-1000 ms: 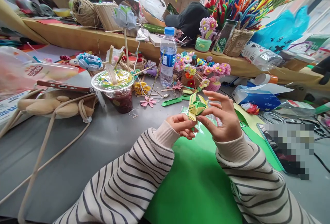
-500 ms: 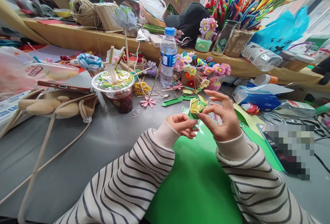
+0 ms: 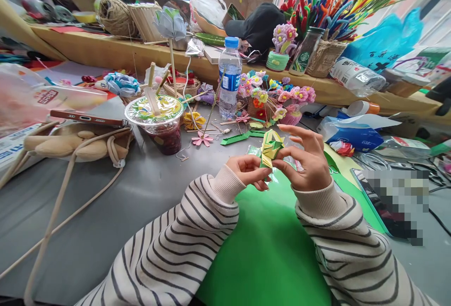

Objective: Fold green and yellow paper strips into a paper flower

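A small yellow and green folded paper flower (image 3: 271,145) is held up between both hands in the head view, above the far end of a green sheet (image 3: 268,245). My left hand (image 3: 248,171) pinches its lower left part, fingers curled. With thumb and forefinger my right hand (image 3: 306,158) grips the flower's right side; the other fingers are raised and spread. Part of the flower is hidden by the fingertips. Behind it lies a folded green paper strip (image 3: 235,139). Some clear plastic wrapping shows below and behind the hands.
A lidded drink cup (image 3: 164,132) and a water bottle (image 3: 230,80) stand beyond my hands. Left is a beige bag (image 3: 77,144) with a phone on it. A tablet-like device (image 3: 373,202) lies right, near cables. Crochet flowers (image 3: 268,92) and a cluttered shelf (image 3: 197,64) line the back.
The paper flower has turned in my fingers, so its folded green and yellow centre now faces more toward me. My right hand has shifted slightly; the left keeps its pinch.
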